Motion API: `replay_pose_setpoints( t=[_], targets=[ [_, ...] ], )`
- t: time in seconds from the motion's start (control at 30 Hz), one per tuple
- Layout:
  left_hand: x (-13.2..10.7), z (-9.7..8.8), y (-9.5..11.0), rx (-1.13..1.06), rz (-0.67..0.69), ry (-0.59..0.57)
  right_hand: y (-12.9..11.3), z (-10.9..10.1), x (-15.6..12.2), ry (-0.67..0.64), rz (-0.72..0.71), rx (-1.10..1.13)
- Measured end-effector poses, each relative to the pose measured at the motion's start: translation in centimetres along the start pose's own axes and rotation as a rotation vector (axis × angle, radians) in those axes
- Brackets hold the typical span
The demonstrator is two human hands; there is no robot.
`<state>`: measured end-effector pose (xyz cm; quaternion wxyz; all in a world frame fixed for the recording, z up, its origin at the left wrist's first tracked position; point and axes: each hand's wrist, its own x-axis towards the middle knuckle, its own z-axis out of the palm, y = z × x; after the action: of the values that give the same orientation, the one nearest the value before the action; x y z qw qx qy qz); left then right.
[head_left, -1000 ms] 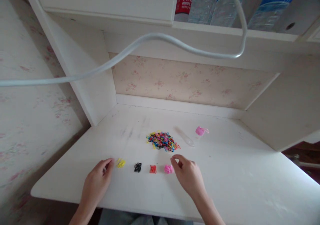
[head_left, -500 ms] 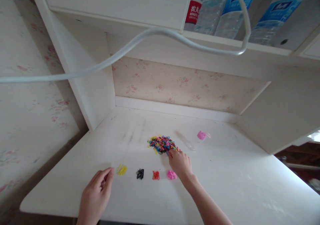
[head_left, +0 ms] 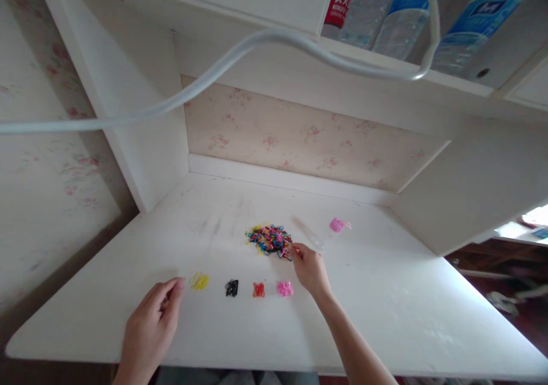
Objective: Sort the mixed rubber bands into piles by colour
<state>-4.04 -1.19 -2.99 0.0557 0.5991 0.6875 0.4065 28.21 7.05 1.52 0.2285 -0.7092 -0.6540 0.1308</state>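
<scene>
A mixed heap of small coloured rubber bands lies mid-desk. At its right edge is my right hand, thumb and forefinger pinched together; whatever is between the fingertips is too small to tell. My left hand rests at the left with its fingers curled and tips pressed together, and its contents, if any, are hidden. Just right of it is a small yellow group of bands. In a row beyond come black bands, red bands and pink bands, the pink ones below my right hand.
Behind the right hand lies a clear, flat plastic item, with a pink object with a loop farther back. A white cable crosses above the white desk. Plastic bottles stand on the upper shelf.
My right hand has drawn slightly back from the heap to its right edge, fingers still pinched. The left hand keeps its pose. The whole view has shifted a little.
</scene>
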Motion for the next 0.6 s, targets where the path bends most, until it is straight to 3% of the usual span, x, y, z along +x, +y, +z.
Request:
replay_pose_setpoints(
  t=[0.3, 0.6],
  targets=[
    [0.0, 0.0, 0.8, 0.070, -0.017, 0.002, 2.1, -0.1, -0.2, 0.055, 0.031, 0.116],
    [0.0, -0.1, 1.2, 0.067, -0.004, 0.049, 1.4, -0.9, 1.1, 0.081, 0.031, 0.215]
  ],
)
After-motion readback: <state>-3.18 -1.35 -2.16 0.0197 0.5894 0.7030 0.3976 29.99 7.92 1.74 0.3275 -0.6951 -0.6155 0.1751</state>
